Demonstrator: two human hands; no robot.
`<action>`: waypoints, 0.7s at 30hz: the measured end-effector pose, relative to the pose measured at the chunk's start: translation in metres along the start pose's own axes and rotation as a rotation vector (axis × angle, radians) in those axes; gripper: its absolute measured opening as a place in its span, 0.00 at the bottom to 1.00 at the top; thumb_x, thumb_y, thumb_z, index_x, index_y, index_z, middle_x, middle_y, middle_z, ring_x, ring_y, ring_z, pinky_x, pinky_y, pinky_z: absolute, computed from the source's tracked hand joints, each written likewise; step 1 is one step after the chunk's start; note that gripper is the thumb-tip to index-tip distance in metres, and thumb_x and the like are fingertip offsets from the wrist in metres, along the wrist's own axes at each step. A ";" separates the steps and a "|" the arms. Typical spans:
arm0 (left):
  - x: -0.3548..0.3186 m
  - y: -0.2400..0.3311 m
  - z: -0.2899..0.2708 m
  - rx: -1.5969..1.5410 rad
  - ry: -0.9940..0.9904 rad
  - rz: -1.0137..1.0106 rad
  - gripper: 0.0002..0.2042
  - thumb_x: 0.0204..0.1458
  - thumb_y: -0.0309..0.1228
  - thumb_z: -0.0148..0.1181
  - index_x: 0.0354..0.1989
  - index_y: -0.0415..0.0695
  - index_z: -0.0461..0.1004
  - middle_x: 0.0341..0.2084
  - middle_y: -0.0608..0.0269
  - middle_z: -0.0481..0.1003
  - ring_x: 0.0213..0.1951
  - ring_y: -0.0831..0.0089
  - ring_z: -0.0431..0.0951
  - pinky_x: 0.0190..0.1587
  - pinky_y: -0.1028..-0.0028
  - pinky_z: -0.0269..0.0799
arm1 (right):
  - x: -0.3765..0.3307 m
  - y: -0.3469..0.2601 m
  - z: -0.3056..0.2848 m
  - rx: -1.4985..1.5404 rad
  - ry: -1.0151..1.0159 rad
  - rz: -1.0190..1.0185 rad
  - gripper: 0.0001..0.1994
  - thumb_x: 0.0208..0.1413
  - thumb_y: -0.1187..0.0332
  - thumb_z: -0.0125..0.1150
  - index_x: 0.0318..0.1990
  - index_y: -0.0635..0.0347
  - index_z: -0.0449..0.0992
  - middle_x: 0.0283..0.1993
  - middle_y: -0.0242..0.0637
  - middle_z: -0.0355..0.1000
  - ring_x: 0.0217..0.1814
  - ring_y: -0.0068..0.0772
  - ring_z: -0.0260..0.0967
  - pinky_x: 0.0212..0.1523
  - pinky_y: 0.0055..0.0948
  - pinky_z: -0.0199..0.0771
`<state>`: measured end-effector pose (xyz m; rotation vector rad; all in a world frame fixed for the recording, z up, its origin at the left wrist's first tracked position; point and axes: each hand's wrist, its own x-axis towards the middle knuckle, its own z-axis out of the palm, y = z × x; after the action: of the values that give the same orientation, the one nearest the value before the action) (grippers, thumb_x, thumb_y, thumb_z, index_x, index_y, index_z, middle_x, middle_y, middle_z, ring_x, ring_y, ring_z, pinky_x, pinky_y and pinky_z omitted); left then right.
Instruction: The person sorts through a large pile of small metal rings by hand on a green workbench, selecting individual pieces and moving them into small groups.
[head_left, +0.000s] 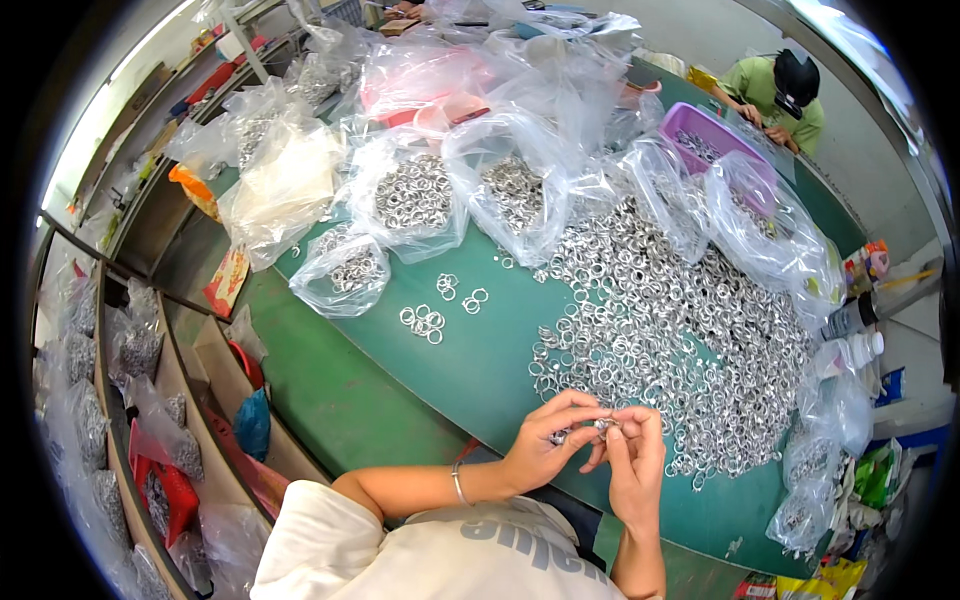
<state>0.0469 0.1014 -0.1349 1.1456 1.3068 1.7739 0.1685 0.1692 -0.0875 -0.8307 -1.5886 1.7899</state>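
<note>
My left hand (pixel 548 440) and my right hand (pixel 637 462) meet at the near edge of the green table (pixel 440 380). Pinched between their fingertips is a small silver ring (pixel 603 424). More silver rings (pixel 560 437) show in the curled fingers of my left hand; how many, I cannot tell. Just beyond both hands spreads a large heap of loose silver rings (pixel 680 340). Off to the left, three small clusters lie apart on the tabletop, the largest cluster of rings (pixel 423 323) being nearest me.
Open clear plastic bags of rings (pixel 412 195) line the far side, beside a purple basket (pixel 715 140). Another person (pixel 785 100) works at the far right. Shelves with bagged parts (pixel 165 440) stand at left. A white-capped bottle (pixel 862 350) is at the right edge.
</note>
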 end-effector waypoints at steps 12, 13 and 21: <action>0.008 0.016 -0.012 0.305 -0.211 0.069 0.16 0.49 0.18 0.61 0.49 0.37 0.74 0.40 0.53 0.73 0.36 0.66 0.76 0.37 0.73 0.73 | -0.011 -0.001 -0.006 0.069 0.000 -0.006 0.07 0.63 0.77 0.47 0.46 0.67 0.63 0.34 0.38 0.69 0.27 0.18 0.65 0.23 0.18 0.72; 0.009 0.018 -0.012 0.307 -0.214 0.061 0.16 0.49 0.18 0.60 0.48 0.37 0.74 0.39 0.53 0.73 0.36 0.65 0.77 0.37 0.72 0.74 | -0.011 -0.002 -0.006 0.008 0.008 -0.022 0.07 0.63 0.77 0.47 0.46 0.67 0.63 0.34 0.38 0.69 0.27 0.19 0.65 0.22 0.19 0.71; 0.006 0.017 -0.013 0.242 -0.226 0.051 0.13 0.53 0.21 0.58 0.47 0.35 0.75 0.39 0.52 0.75 0.36 0.65 0.76 0.37 0.72 0.73 | -0.016 -0.004 -0.007 -0.430 -0.002 -0.262 0.06 0.62 0.76 0.49 0.43 0.69 0.65 0.34 0.41 0.71 0.25 0.20 0.66 0.21 0.20 0.67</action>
<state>0.0325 0.0966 -0.1188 1.4772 1.3901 1.4975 0.1840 0.1618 -0.0828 -0.7620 -2.0166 1.2871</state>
